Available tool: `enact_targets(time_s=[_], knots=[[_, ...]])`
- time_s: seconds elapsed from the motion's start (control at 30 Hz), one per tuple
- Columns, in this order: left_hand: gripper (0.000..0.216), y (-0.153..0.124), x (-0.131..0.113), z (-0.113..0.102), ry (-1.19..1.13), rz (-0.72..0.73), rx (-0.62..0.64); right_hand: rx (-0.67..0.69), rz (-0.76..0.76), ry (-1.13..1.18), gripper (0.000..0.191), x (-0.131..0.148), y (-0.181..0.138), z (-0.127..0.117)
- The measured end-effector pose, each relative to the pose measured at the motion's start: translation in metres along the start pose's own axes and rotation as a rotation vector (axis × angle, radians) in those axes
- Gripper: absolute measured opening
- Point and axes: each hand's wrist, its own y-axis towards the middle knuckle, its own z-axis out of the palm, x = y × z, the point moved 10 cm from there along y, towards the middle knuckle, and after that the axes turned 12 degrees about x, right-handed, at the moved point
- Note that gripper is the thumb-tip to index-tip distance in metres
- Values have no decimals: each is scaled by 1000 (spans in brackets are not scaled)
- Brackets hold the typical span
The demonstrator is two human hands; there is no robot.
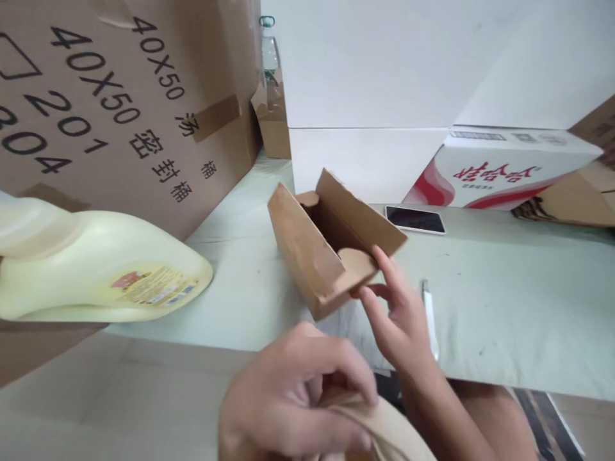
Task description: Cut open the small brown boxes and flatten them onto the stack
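Note:
A small open cardboard box (300, 253) rests on the pale green cloth, its top flaps raised and its inside dark. My right hand (401, 314) pinches the near right end of this box, with the thumb below and the fingers at the edge. In the foreground, my left hand (293, 390) is closed, thumb and fingers curled around a tan, folded paper-like piece (394, 419). The bottom edge of the view cuts that piece off, so its kind is unclear. A slim white-handled tool (430, 323) lies just right of my right hand.
A pale yellow jug (120, 256) juts in from the left, before a large printed carton (158, 96). White boxes (365, 70) line the back, with a phone (416, 219) below them. A red-and-white carton (504, 173) and a plastic bottle (270, 54) also stand there.

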Motion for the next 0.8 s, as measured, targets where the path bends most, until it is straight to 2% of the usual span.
enact_targets(time_s=[0.07, 0.13, 0.2, 0.27, 0.33, 0.37, 0.4, 0.43, 0.47, 0.5, 0.53, 0.57, 0.63, 0.7, 0.8], knots=[[16, 23, -2, 17, 137, -137, 158, -27, -27, 3, 56, -5, -33, -24], [8, 40, -3, 30, 304, -319, 237, 4, -40, 18, 56, -8, -50, -40], [10, 50, -13, 42, 430, -419, 227, 28, -27, 55, 54, -14, -53, -55], [11, 57, -31, 53, 440, -359, 158, 3, 5, 91, 51, -21, -50, -72], [7, 62, -57, 42, 327, -121, -80, -63, 71, 122, 45, -32, -47, -92], [9, 57, -70, 23, 251, 56, -296, -110, 113, 142, 41, -38, -46, -103], [12, 40, -77, -4, 184, 225, -606, -162, 153, 169, 37, -45, -46, -113], [7, 28, -73, -22, 177, 297, -802, -216, 189, 207, 32, -52, -47, -123], [9, 7, -70, -39, 211, 413, -1066, -272, 215, 251, 27, -59, -49, -132], [12, 0, -58, -51, 245, 415, -1207, -319, 230, 297, 23, -64, -50, -140], [13, 4, -40, -62, 251, 309, -1247, -353, 241, 338, 20, -70, -49, -146], [17, 9, -23, -72, 252, 215, -1257, -368, 252, 370, 17, -75, -48, -149], [30, 29, 1, -80, 271, 76, -1122, -346, 266, 405, 16, -85, -39, -152], [38, 44, 9, -76, 378, 25, -978, -296, 236, 450, 25, -93, -27, -150], [48, 47, 14, -72, 441, 29, -913, -227, 110, 522, 37, -103, -15, -145]])
